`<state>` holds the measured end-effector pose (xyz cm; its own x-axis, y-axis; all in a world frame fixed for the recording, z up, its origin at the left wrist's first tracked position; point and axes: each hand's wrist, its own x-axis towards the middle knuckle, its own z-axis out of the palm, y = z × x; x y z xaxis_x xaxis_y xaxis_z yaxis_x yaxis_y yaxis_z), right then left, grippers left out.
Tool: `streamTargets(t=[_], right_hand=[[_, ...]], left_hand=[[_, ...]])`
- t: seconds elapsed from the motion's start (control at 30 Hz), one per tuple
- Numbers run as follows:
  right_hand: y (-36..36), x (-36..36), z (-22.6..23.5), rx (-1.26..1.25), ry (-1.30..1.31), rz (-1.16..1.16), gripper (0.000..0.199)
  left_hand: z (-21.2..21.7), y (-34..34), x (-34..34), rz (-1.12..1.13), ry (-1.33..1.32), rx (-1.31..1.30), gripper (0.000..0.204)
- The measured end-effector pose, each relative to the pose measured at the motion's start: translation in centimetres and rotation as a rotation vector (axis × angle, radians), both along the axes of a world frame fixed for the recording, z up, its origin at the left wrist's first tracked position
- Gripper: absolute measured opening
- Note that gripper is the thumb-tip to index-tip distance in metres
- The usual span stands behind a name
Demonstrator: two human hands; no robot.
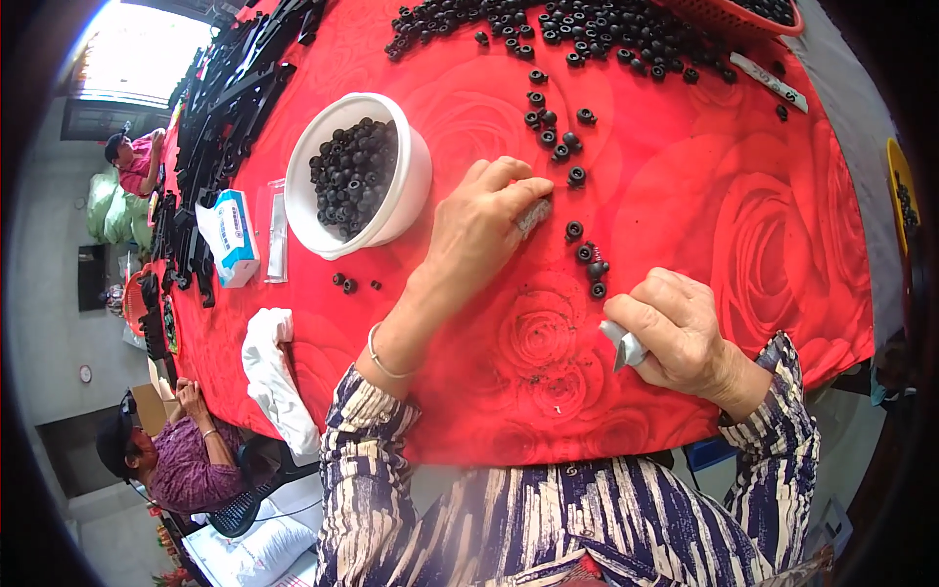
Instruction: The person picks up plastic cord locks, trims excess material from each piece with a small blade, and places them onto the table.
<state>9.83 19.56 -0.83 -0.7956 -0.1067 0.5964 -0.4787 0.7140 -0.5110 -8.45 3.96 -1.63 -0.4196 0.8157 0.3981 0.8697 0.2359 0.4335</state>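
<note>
My left hand (481,223) reaches over the red rose-patterned tablecloth (460,391), its fingers bent together. Grey wrapping shows at its fingertips; whatever they pinch is hidden. Nearby, small round black parts (577,176) with holed ends lie in a loose line running toward me. My right hand (675,331) is closed on a small pointed blade (627,349) with pale wrapping around it, just right of the nearest black parts (599,290). To the left of my left hand stands a white plastic tub (415,191), partly filled with similar black parts (350,181). Dark crumbs dot the cloth between my forearms.
Many black parts (626,34) spread along the far side, beside a red basket (719,14) and a white strip (770,82). Leftward lie a tissue box (233,249), white cloth (279,377) and long black pieces (230,98). Two people (186,465) sit along the left.
</note>
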Motion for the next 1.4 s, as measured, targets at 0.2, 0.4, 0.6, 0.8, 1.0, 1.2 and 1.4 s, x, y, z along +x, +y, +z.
streamTargets(t=[0.2, 0.4, 0.6, 0.8, 1.0, 1.2, 1.4], right_hand=[[0.3, 0.0, -0.4, -0.028, -0.027, -0.004, 0.023], [0.3, 0.2, 0.3, -0.270, -0.103, -0.040, 0.025], [-0.2, 0.0, 0.0, -0.343, -0.203, 0.080, 0.034], [-0.2, -0.1, -0.2, -0.333, -0.272, 0.103, 0.038], [-0.1, 0.2, -0.5, -0.303, -0.212, 0.138, 0.037], [0.0, 0.1, -0.2, -0.308, -0.196, 0.155, 0.037], [-0.1, 0.2, 0.0, -0.274, -0.237, 0.179, 0.037]], left_hand=[[0.0, 0.0, 0.9, -0.030, -0.064, 0.011, 0.022], [4.0, -2.5, 6.3, 0.122, -1.547, 0.090, 0.023], [2.0, -3.8, 8.4, 0.033, -1.928, 0.142, 0.029], [0.7, -3.2, 9.7, 0.093, -1.935, 0.196, 0.024], [2.1, -3.3, 9.3, 0.040, -1.980, 0.119, 0.024], [1.4, -3.7, 9.2, 0.058, -2.068, 0.119, 0.023], [1.5, -3.5, 9.6, 0.105, -2.034, 0.066, 0.024]])
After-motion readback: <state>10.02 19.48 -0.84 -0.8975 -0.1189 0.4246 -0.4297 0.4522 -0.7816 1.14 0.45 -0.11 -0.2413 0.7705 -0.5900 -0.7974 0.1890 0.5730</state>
